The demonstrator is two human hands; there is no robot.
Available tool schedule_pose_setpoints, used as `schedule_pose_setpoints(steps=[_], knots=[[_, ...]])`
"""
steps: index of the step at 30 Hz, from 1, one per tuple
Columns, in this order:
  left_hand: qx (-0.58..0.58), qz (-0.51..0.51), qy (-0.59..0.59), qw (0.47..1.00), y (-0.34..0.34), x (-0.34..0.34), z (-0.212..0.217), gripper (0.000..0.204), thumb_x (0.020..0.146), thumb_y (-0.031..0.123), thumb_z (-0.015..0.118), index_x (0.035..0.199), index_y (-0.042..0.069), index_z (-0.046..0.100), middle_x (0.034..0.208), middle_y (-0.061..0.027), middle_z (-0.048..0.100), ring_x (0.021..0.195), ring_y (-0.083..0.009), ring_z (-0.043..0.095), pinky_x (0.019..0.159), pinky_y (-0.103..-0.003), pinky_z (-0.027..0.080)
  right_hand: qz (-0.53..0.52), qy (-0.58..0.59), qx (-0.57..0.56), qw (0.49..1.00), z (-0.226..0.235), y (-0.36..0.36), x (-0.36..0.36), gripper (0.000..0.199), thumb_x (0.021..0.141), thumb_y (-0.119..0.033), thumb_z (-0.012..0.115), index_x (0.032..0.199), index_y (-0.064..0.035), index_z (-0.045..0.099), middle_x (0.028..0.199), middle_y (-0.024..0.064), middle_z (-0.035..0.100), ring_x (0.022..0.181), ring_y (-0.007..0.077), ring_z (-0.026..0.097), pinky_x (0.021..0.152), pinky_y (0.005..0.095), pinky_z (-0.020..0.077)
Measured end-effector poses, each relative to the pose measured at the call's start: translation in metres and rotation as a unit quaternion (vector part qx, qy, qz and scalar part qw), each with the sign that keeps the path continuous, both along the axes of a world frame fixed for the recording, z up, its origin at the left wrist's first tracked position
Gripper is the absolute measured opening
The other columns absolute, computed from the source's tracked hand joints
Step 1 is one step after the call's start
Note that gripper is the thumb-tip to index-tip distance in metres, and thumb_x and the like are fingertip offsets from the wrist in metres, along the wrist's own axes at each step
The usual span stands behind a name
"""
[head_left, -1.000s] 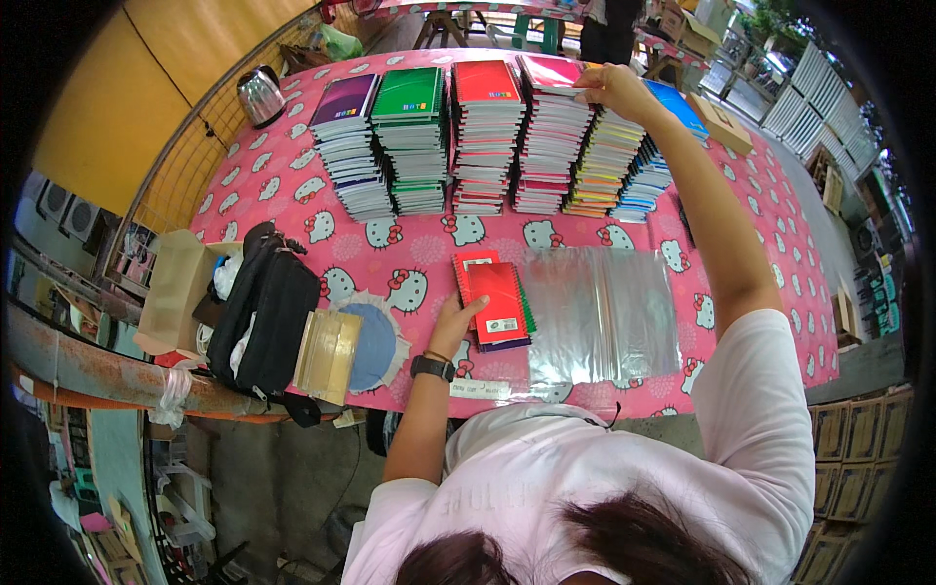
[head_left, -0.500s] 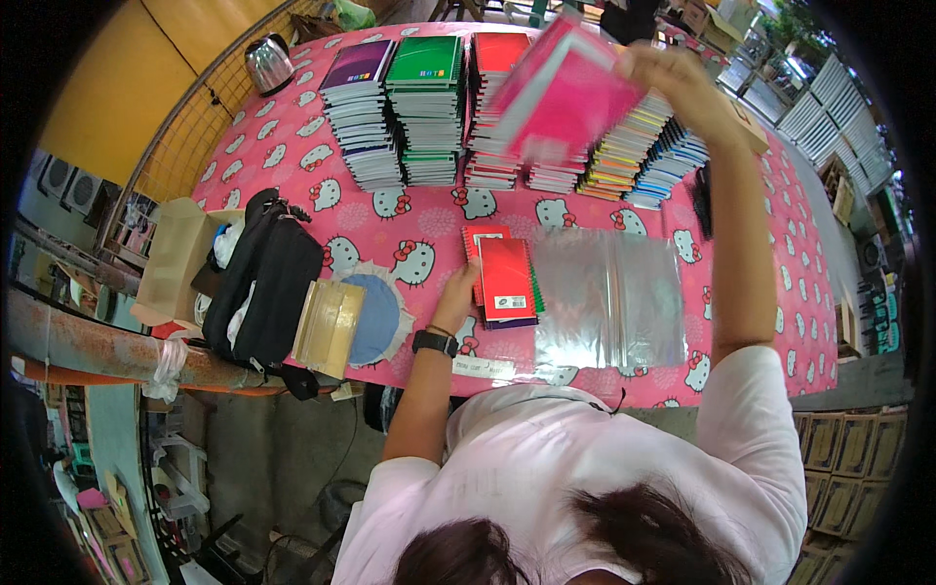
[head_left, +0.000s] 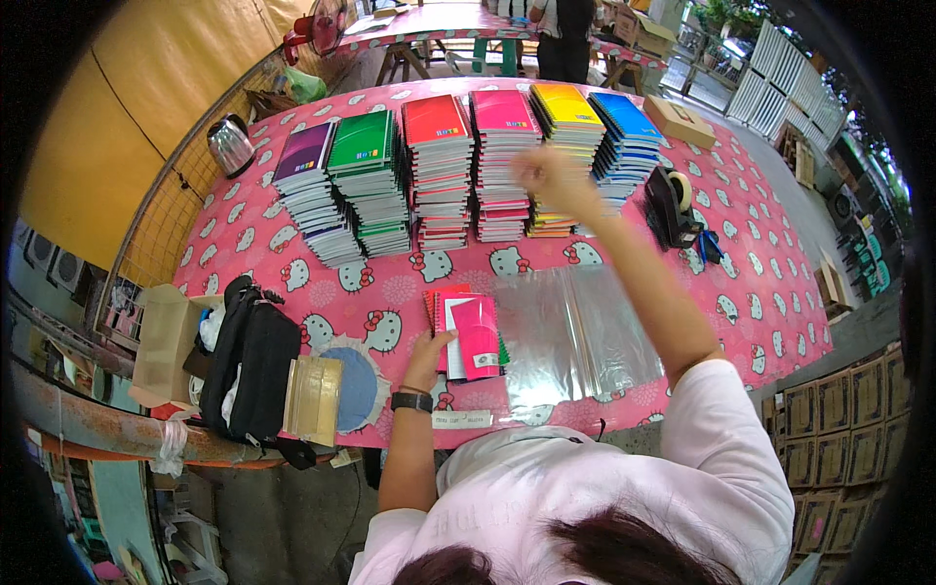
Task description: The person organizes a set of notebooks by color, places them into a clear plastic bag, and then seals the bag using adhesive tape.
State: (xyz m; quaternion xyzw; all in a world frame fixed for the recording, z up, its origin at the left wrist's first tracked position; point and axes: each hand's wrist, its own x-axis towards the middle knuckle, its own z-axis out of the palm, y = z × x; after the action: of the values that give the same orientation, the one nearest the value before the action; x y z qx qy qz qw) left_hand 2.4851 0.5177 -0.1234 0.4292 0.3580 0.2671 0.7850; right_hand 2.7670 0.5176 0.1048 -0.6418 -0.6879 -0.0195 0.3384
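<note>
My left hand (head_left: 427, 353) grips the left edge of a small pile of spiral notebooks, its thumb on top. A pink notebook (head_left: 477, 336) lies uppermost, its cover slightly lifted so white pages show; red and green edges stick out beneath. My right hand (head_left: 554, 183) is raised over the front of the tall stacks, between the pink notebook stack (head_left: 503, 171) and the yellow notebook stack (head_left: 567, 112). Motion smears its fingers, and no notebook shows in it. Clear plastic bags (head_left: 575, 336) lie flat just right of the small pile.
Purple, green, red and blue notebook stacks (head_left: 624, 136) complete the row. A tape dispenser (head_left: 671, 207) and a cardboard box (head_left: 680, 122) stand at right. On the left are a black bag (head_left: 255, 366), an open carton (head_left: 166, 346) and a steel kettle (head_left: 231, 146). Another person (head_left: 565, 39) stands beyond.
The pink notebook my right hand was carrying now lies on the small pile, covering the red one. My right hand has come back empty-looking toward the stacks. The view has tilted upward.
</note>
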Motion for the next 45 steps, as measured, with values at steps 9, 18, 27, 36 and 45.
schedule_pose_setpoints(steps=[9, 18, 27, 36, 45], knots=[[0.114, -0.011, 0.017, 0.993, -0.012, 0.015, 0.015, 0.043, 0.079, 0.027, 0.068, 0.109, 0.001, 0.054, 0.101, -0.0069, 0.061, 0.089, -0.0145, 0.058, 0.082, -0.029, 0.045, -0.248, -0.257, -0.025, 0.934, 0.019, 0.005, 0.111, 0.029, 0.083, -0.037, 0.056, 0.105, -0.0194, 0.062, 0.097, 0.0036, 0.064, 0.104, 0.0237, 0.053, 0.085, 0.0535, 0.0361], [-0.004, 0.002, -0.077, 0.997, -0.012, 0.005, 0.017, 0.065, 0.082, 0.052, 0.054, 0.123, 0.001, 0.046, 0.115, -0.0104, 0.055, 0.106, -0.0190, 0.052, 0.092, -0.034, 0.040, -0.006, -0.028, 0.042, 0.999, 0.015, -0.058, -0.015, 0.011, 0.079, -0.007, 0.053, 0.088, -0.0055, 0.060, 0.082, 0.0137, 0.062, 0.080, 0.0326, 0.060, 0.071, 0.0388, 0.0465], [-0.018, -0.079, -0.004, 0.997, -0.004, 0.003, 0.024, 0.042, 0.080, 0.015, 0.060, 0.116, -0.001, 0.049, 0.106, -0.0109, 0.060, 0.094, -0.0205, 0.060, 0.081, -0.032, 0.048, 0.032, 0.022, 0.012, 0.999, -0.112, -0.045, -0.041, 0.036, 0.073, -0.015, 0.069, 0.106, -0.0054, 0.059, 0.103, 0.0151, 0.061, 0.099, 0.0318, 0.056, 0.086, 0.0402, 0.0446], [-0.037, -0.039, -0.020, 0.998, -0.013, 0.020, 0.016, 0.037, 0.078, 0.012, 0.060, 0.111, -0.004, 0.052, 0.102, -0.0114, 0.062, 0.087, -0.0203, 0.062, 0.076, -0.030, 0.049, -0.240, -0.328, 0.057, 0.912, 0.022, -0.067, 0.198, 0.038, 0.077, -0.031, 0.065, 0.108, -0.0100, 0.057, 0.104, 0.0172, 0.059, 0.091, 0.0339, 0.057, 0.078, 0.0410, 0.0441], [-0.120, 0.037, -0.123, 0.984, -0.030, 0.023, 0.042, 0.041, 0.082, 0.027, 0.059, 0.111, 0.000, 0.051, 0.100, -0.0091, 0.060, 0.089, -0.0175, 0.060, 0.077, -0.030, 0.047, -0.167, 0.464, -0.003, 0.870, -0.118, -0.131, -0.034, 0.024, 0.077, -0.008, 0.062, 0.098, -0.0030, 0.051, 0.076, 0.0036, 0.056, 0.059, 0.0134, 0.055, 0.049, 0.0253, 0.0462]])
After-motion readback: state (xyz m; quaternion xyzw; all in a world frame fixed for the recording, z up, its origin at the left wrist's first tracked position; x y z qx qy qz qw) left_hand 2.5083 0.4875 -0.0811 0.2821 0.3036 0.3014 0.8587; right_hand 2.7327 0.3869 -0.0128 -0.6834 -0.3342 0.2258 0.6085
